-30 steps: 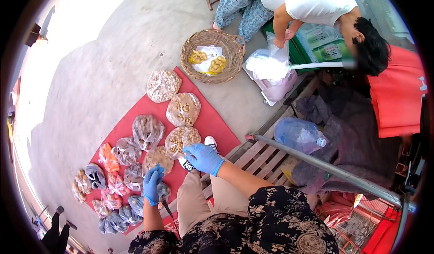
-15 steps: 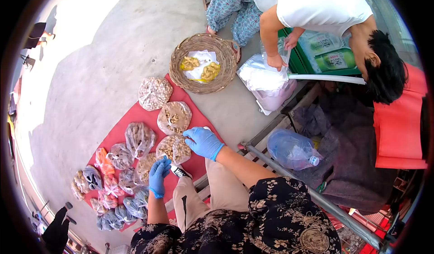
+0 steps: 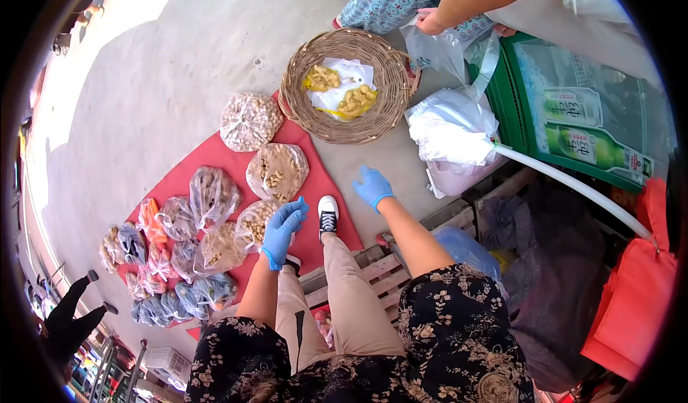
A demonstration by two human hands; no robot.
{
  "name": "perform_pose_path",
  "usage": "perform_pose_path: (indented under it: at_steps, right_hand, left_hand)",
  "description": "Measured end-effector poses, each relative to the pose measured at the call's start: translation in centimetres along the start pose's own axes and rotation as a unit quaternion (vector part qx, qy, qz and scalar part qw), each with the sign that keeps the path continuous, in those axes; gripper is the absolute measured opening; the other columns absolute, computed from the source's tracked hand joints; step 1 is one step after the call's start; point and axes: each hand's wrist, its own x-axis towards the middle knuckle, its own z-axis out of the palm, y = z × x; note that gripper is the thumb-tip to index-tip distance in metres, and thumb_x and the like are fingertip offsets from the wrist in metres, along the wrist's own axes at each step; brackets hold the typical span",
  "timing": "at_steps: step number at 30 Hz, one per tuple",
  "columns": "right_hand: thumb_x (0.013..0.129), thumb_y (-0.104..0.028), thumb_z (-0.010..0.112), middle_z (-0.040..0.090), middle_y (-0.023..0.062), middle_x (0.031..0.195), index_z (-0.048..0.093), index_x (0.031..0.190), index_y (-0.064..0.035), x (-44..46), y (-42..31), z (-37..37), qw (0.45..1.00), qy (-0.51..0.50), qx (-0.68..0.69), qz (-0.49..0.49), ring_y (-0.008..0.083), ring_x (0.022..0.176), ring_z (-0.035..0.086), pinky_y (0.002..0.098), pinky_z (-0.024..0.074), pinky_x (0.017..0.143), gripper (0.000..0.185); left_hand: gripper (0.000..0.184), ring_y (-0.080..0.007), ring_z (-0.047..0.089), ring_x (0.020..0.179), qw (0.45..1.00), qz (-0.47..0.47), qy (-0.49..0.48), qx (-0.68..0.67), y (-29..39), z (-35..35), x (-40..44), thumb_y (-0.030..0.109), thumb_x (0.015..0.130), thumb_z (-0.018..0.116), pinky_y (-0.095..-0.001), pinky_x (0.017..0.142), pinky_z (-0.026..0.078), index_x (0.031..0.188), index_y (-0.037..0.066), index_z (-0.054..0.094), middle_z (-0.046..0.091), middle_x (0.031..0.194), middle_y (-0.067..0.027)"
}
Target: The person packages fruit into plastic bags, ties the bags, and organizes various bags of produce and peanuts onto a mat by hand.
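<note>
Both my hands wear light blue gloves. My left hand point(image 3: 284, 232) is raised over the red cloth point(image 3: 183, 176), its fingers stretched forward and slightly bent, with nothing visible in them. Behind it, partly covered, lies a clear bag of light brown pieces point(image 3: 256, 224). My right hand point(image 3: 373, 186) hangs in the air over the concrete, right of the cloth, fingers apart and holding nothing. Close by on the cloth are a bag of mushroom-like pieces point(image 3: 277, 173), a bag of pale pieces point(image 3: 250, 122) and a bag of dark brown pieces point(image 3: 213, 196).
A wicker basket point(image 3: 295, 112) holds two yellow bags on white paper. Beyond it, a person's arm point(image 3: 494, 1) handles a clear plastic bag point(image 3: 438, 50). White plastic bags point(image 3: 455, 127) lie beside a green cooler point(image 3: 510, 91). Several smaller bags cover the cloth's left part.
My right hand has left the bags and moved right, over the concrete. My left hand has risen forward. The other person has straightened up, lifting a plastic bag. The camera view has shifted.
</note>
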Motion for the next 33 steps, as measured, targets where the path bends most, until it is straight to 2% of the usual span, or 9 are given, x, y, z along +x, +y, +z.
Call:
perform_pose_path:
  at_steps: [6,12,18,19,22,25,29,31,33]
  right_hand:
    - [0.073,-0.037,0.064,0.044,0.0177,0.126,0.033,0.132,-0.0031,9.6,1.1,4.5,0.992,-0.005,-0.126,-0.002,0.0310,0.116,0.043,0.0430,0.0373,0.094,0.074]
    - [0.070,-0.038,0.066,0.031,0.0172,0.138,0.025,0.137,-0.0059,19.1,1.8,8.9,0.979,0.019,-0.202,0.005,0.0332,0.126,0.032,0.0426,0.0257,0.104,0.085]
    - [0.077,-0.022,0.060,0.041,0.0169,0.125,0.029,0.135,-0.0054,23.8,4.0,13.5,0.945,0.039,-0.323,0.031,0.0286,0.113,0.044,0.0423,0.0435,0.085,0.068]
    - [0.080,-0.012,0.052,0.056,0.0153,0.103,0.047,0.123,-0.0056,24.1,4.5,14.4,0.907,0.154,-0.391,-0.016,0.0255,0.094,0.057,0.0367,0.0500,0.070,0.043]
    - [0.079,-0.009,0.051,0.063,0.0115,0.087,0.061,0.105,-0.0070,25.3,5.6,14.4,0.924,0.091,-0.366,-0.064,0.0259,0.080,0.063,0.0341,0.0515,0.066,0.027]
    - [0.080,-0.011,0.051,0.064,0.0136,0.081,0.063,0.093,-0.0046,24.0,5.7,13.8,0.941,0.033,-0.329,-0.074,0.0273,0.074,0.064,0.0394,0.0525,0.064,0.018]
    - [0.079,-0.026,0.056,0.059,0.0191,0.108,0.058,0.105,-0.0007,18.7,3.7,13.3,0.945,-0.133,-0.297,0.023,0.0291,0.098,0.060,0.0381,0.0483,0.082,0.036]
    - [0.077,-0.040,0.059,0.051,0.0215,0.120,0.049,0.119,0.0005,14.5,2.2,13.9,0.976,-0.087,-0.197,-0.016,0.0271,0.110,0.052,0.0360,0.0428,0.090,0.059]
    - [0.082,-0.039,0.057,0.049,0.0183,0.123,0.043,0.125,0.0009,9.1,-0.7,13.7,0.996,-0.057,0.048,-0.052,0.0271,0.110,0.052,0.0352,0.0440,0.089,0.061]
  left_hand:
    - [0.054,-0.0171,0.041,0.119,0.998,-0.044,-0.040,-0.010,-3.3,-3.0,9.4,0.028,0.086,0.056,-0.0338,0.097,0.032,0.133,0.009,0.039,0.043,0.132,-0.0076]
    - [0.057,-0.0193,0.041,0.118,0.995,-0.068,-0.066,-0.029,-6.7,-6.5,15.9,0.035,0.087,0.051,-0.0353,0.096,0.033,0.137,0.015,0.033,0.042,0.133,-0.0052]
    - [0.053,-0.0166,0.048,0.108,0.991,-0.081,-0.049,-0.098,-10.9,-8.8,17.6,0.032,0.088,0.051,-0.0314,0.091,0.037,0.134,0.009,0.037,0.048,0.127,-0.0066]
    - [0.052,-0.0160,0.049,0.106,0.989,-0.090,-0.045,-0.112,-11.6,-8.9,17.4,0.031,0.088,0.051,-0.0307,0.090,0.038,0.133,0.008,0.038,0.049,0.125,-0.0067]
    - [0.049,-0.0146,0.052,0.101,0.985,-0.113,-0.030,-0.124,-13.2,-9.3,16.6,0.028,0.088,0.051,-0.0291,0.088,0.040,0.131,0.007,0.040,0.052,0.121,-0.0063]
    - [0.047,-0.0144,0.053,0.100,0.984,-0.119,-0.029,-0.134,-12.6,-9.4,15.0,0.027,0.088,0.052,-0.0287,0.087,0.041,0.130,0.006,0.041,0.053,0.119,-0.0060]
    - [0.048,-0.0149,0.052,0.101,0.986,-0.091,-0.040,-0.133,-10.2,-9.3,12.7,0.027,0.089,0.050,-0.0289,0.088,0.040,0.131,0.005,0.040,0.053,0.121,-0.0066]
    - [0.049,-0.0152,0.052,0.102,0.990,-0.055,-0.047,-0.121,-8.4,-9.4,10.6,0.028,0.089,0.050,-0.0289,0.089,0.040,0.131,0.005,0.040,0.052,0.121,-0.0071]
    - [0.050,-0.0160,0.052,0.104,0.991,-0.023,-0.045,-0.121,-7.0,-9.8,7.7,0.029,0.089,0.049,-0.0290,0.090,0.039,0.131,0.004,0.039,0.052,0.122,-0.0080]
